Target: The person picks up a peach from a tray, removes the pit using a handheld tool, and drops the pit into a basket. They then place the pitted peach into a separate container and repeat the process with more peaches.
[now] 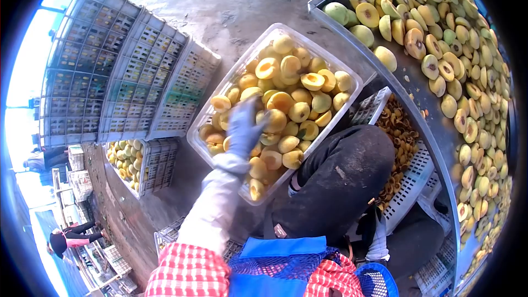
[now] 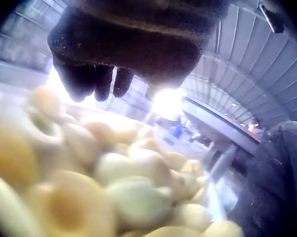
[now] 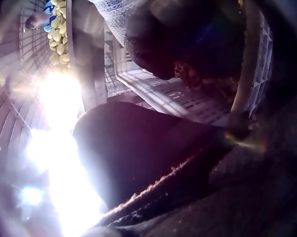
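Observation:
The left hand (image 1: 242, 132), in a blue-grey glove, is over the left part of a pale crate (image 1: 352, 70) heaped with halved yellow fruit (image 1: 280, 102). Seen from the left wrist, its fingers (image 2: 104, 81) hang down, loosely bent, above blurred fruit (image 2: 133, 197), with no piece visible in them. The right hand (image 1: 378, 239) shows only in part, low beside the dark-trousered knee (image 1: 352, 159); its fingers cannot be made out. Deep shadow and glare in the right wrist view hide what that hand does.
A metal-edged table (image 1: 407, 99) on the right bears many fruit halves. Below its edge, a perforated crate (image 1: 410, 179) holds brown scraps (image 1: 396, 151). Tall stacked crates (image 1: 121, 71) stand at left, above another fruit-filled crate (image 1: 159, 168). A person (image 1: 74, 237) is in the far lower left.

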The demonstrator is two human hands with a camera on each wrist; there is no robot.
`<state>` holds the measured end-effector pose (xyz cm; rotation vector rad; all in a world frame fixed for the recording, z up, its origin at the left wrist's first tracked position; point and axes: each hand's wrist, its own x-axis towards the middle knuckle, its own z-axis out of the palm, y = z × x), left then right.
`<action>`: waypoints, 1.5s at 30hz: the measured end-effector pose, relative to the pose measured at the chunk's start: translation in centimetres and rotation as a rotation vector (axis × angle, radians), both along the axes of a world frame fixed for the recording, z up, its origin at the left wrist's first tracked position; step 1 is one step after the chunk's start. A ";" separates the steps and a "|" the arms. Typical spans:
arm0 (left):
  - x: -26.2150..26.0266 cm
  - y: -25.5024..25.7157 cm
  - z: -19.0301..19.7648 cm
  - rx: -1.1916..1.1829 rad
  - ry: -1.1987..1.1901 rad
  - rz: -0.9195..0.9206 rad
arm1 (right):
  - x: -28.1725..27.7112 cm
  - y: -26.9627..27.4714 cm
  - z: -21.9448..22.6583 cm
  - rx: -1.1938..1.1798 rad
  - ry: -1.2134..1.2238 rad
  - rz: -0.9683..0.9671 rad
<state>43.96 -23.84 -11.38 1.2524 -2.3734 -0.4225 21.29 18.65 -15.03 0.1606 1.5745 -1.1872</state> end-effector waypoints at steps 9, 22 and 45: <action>-2.2 -1.4 -3.9 0.067 0.140 0.176 | 0.0 -0.8 1.1 -0.014 -0.039 -0.087; 11.2 -0.3 -3.0 -0.080 -0.302 0.297 | 0.5 -1.3 1.5 0.076 0.005 -0.067; 12.7 14.8 0.6 0.114 -0.328 0.030 | 0.4 -0.9 0.8 0.117 0.055 0.007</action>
